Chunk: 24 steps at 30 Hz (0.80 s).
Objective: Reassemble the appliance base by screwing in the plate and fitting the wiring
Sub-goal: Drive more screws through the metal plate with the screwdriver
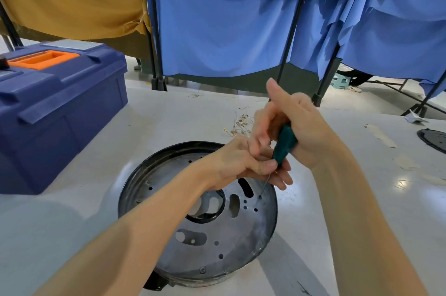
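The round black appliance base lies on the white table with a grey metal plate full of holes set inside it. My right hand grips the green handle of a screwdriver, thumb raised. The thin shaft slants down and its tip sits in a small hole at the plate's right side. My left hand reaches across the base and pinches the screwdriver's lower handle and shaft, fingers resting above the plate. Any screw under the tip is too small to make out.
A blue toolbox with an orange handle stands at the left. A small heap of wiring with terminals lies behind my hands. Another dark round part sits at the right edge. Blue and mustard cloth screens hang behind the table.
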### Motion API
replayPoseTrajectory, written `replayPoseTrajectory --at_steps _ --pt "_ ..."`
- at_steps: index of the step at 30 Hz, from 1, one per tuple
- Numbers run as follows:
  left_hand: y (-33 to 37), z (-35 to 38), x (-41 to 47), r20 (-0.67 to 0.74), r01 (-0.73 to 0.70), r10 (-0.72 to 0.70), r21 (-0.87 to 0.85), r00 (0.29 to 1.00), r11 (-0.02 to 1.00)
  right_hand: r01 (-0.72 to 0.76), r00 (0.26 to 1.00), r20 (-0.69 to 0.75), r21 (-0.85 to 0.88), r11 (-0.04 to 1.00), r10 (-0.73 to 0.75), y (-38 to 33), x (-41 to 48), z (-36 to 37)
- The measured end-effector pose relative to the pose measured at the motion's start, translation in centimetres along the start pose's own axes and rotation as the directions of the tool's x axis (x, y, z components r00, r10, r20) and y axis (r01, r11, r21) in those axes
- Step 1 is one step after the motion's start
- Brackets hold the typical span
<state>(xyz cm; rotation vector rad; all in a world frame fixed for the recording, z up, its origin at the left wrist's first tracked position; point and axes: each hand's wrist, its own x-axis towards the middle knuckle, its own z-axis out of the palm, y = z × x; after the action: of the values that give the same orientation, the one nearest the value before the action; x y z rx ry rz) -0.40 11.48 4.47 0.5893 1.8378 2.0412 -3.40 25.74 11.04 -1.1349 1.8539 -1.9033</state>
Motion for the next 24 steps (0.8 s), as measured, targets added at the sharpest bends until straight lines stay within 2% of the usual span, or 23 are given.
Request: replayPoseTrajectory --at_steps 1,3,5,6,7,9,10,11,12,13,14,15,16,17,18,19,20,22,24 --pt "-0.1 -0.1 0.0 -0.001 0.002 -0.002 -0.015 1.000 1.000 -0.054 0.997 0.063 0.077 0.996 0.049 0.1 0.2 0.2" --pt "-0.4 -0.4 -0.2 -0.025 -0.009 0.008 -0.040 1.000 0.999 -0.108 0.993 0.059 0.176 0.979 0.099 0.3 0.5 0.4" --pt "-0.4 -0.7 -0.4 -0.073 -0.043 0.038 -0.061 0.997 0.997 -0.085 0.991 -0.081 0.193 0.977 0.103 0.7 0.7 0.7" --pt "-0.4 -0.7 -0.3 -0.104 -0.068 0.061 -0.069 0.993 0.995 -0.052 0.977 -0.195 0.164 0.985 0.084 0.9 0.8 1.2" --pt "-0.3 -0.5 -0.2 -0.129 -0.091 0.082 -0.069 0.988 0.993 -0.015 0.940 -0.336 0.106 0.994 0.050 1.2 0.9 1.7" --pt "-0.4 -0.1 0.1 -0.166 -0.111 0.102 -0.047 0.981 0.993 -0.010 0.775 -0.629 -0.114 0.993 -0.065 2.0 1.1 2.8" --pt "-0.5 0.1 0.2 -0.181 -0.110 0.102 -0.037 0.978 0.993 -0.039 0.684 -0.720 -0.197 0.980 -0.118 2.3 1.2 3.3" --pt "-0.6 0.3 0.4 -0.191 -0.106 0.099 -0.030 0.977 0.994 -0.052 0.640 -0.757 -0.215 0.975 -0.133 2.3 1.2 3.4" --pt "-0.6 0.4 0.5 -0.192 -0.099 0.092 -0.029 0.977 0.995 -0.042 0.657 -0.747 -0.166 0.985 -0.098 2.3 1.2 3.0" --pt "-0.4 0.3 0.5 -0.188 -0.092 0.084 -0.034 0.979 0.995 -0.028 0.741 -0.671 -0.063 0.998 -0.021 2.0 1.2 2.2" --pt "-0.3 0.2 0.4 -0.174 -0.085 0.076 -0.042 0.982 0.996 -0.047 0.865 -0.495 0.068 0.997 0.075 1.6 1.1 1.2" --pt "-0.3 0.2 0.4 -0.150 -0.080 0.072 -0.049 0.986 0.996 -0.107 0.954 -0.261 0.166 0.980 0.148 1.1 1.0 0.2" --pt "-0.3 0.3 0.3 -0.116 -0.074 0.068 -0.051 0.991 0.996 -0.168 0.982 -0.047 0.216 0.962 0.182 0.6 0.8 -0.6" --pt "-0.3 0.3 0.3 -0.082 -0.066 0.061 -0.051 0.995 0.997 -0.192 0.980 0.107 0.259 0.947 0.169 0.4 0.7 -1.0" --pt "-0.3 0.2 0.3 -0.053 -0.060 0.057 -0.053 0.997 0.997 -0.191 0.973 0.186 0.315 0.930 0.137 0.5 0.7 -0.9" --pt "-0.4 0.1 0.2 -0.038 -0.059 0.056 -0.065 0.998 0.996 -0.179 0.976 0.177 0.344 0.922 0.124 0.7 0.8 -0.5" --pt "-0.5 -0.1 0.1 -0.035 -0.059 0.056 -0.083 0.998 0.995 -0.158 0.986 0.106 0.340 0.927 0.129 0.9 1.0 -0.1" --pt "-0.4 -0.6 -0.1 -0.062 -0.056 0.049 -0.126 0.997 0.990 -0.091 0.984 -0.123 0.246 0.965 0.125 1.2 1.3 0.9" --pt "-0.5 -0.9 -0.3 -0.132 -0.061 0.042 -0.149 0.990 0.987 -0.020 0.913 -0.403 0.126 0.992 0.069 1.6 1.5 2.1"
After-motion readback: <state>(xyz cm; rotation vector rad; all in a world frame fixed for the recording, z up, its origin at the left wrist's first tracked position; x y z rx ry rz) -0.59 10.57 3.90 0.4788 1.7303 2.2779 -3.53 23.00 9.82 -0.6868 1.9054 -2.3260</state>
